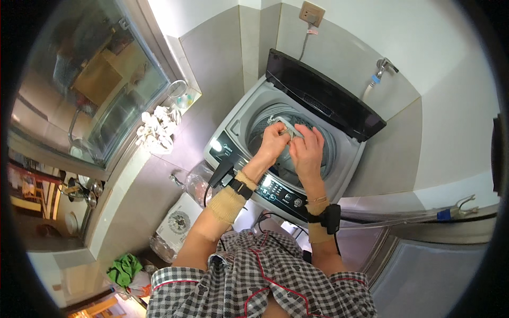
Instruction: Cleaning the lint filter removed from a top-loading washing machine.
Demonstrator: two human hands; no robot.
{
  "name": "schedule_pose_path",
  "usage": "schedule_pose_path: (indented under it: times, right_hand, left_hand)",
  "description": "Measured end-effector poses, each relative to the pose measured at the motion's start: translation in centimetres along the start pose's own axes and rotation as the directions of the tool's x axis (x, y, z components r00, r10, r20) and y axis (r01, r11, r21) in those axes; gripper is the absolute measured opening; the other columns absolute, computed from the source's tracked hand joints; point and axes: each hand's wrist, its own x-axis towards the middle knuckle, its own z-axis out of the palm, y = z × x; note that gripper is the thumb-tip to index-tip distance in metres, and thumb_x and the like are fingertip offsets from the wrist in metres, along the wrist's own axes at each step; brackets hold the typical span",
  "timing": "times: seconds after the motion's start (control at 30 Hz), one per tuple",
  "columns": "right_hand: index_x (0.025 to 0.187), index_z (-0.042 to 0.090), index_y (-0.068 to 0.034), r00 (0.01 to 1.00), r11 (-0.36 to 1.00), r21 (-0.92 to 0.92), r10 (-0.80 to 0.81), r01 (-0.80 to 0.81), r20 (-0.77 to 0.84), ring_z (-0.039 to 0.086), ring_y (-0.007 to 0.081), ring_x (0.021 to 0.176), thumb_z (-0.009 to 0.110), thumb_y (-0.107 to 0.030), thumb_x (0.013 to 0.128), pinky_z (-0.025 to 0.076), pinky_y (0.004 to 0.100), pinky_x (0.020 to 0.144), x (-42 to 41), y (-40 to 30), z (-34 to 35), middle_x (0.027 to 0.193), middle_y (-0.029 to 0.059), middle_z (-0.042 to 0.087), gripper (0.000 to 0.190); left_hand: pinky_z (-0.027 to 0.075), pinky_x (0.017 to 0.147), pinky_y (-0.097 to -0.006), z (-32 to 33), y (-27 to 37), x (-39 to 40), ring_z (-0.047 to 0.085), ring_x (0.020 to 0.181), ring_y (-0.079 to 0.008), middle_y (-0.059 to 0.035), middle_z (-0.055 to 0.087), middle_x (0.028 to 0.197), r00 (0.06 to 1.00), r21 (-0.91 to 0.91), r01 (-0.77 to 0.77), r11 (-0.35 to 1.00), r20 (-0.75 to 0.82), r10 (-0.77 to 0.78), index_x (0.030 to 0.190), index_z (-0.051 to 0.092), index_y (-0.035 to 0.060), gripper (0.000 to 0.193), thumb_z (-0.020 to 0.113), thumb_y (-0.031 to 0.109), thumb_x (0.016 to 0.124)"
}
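A top-loading Midea washing machine (pixel 218 133) stands before me with its dark lid (pixel 318 95) raised. Above the round drum opening, my left hand (pixel 274 141) and my right hand (pixel 307 151) are close together, both pinching a small pale item (pixel 289 126), which looks like a clip or hanger piece with light cloth. The fingers partly hide it, so its exact kind is unclear. Below the hands, grey-blue fabric or mesh (pixel 286 161) shows inside the drum (pixel 332 149). The lit control panel (pixel 278 190) lies beneath my wrists.
On the window ledge at left lie a white crumpled cloth bundle (pixel 159 129) and a clear glass (pixel 179 93). A white box (pixel 179 220) stands left of the washer. Behind are a tap (pixel 381 69) and a plugged wall socket (pixel 312 14). Cables run near the washer's front.
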Motion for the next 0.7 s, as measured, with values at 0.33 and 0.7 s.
schedule_pose_path:
  times: [0.33,0.7]
  right_hand:
    - [0.088,0.061,-0.006,0.999,0.983,0.182,0.023,-0.029,0.039,0.053,0.0271,0.103,0.064,-0.007,0.071,0.037,0.0412,0.093,1.6,1.4,-0.9,0.116,0.0122,0.054,0.017]
    - [0.088,0.058,-0.003,0.772,0.248,0.893,0.616,-0.375,0.153,0.054,0.0169,0.1,0.06,-0.001,0.079,0.042,0.0271,0.085,2.8,2.0,0.0,0.111,0.0118,0.056,0.009]
  left_hand:
    - [0.049,0.054,-0.0225,-0.3,-0.1,-1.2,0.065,0.069,-0.0179,-0.0086,0.059,0.084,0.978,-0.257,0.144,0.956,-0.111,-0.177,0.091,0.054,-0.0027,0.015,0.046,-0.007,0.078]
    - [0.05,0.045,-0.0264,-0.3,-1.5,-2.5,0.056,0.045,-0.0143,-0.0062,0.06,0.074,0.961,-0.056,0.253,0.966,-0.102,-0.258,0.088,0.057,-0.0017,0.009,0.056,0.007,0.085]
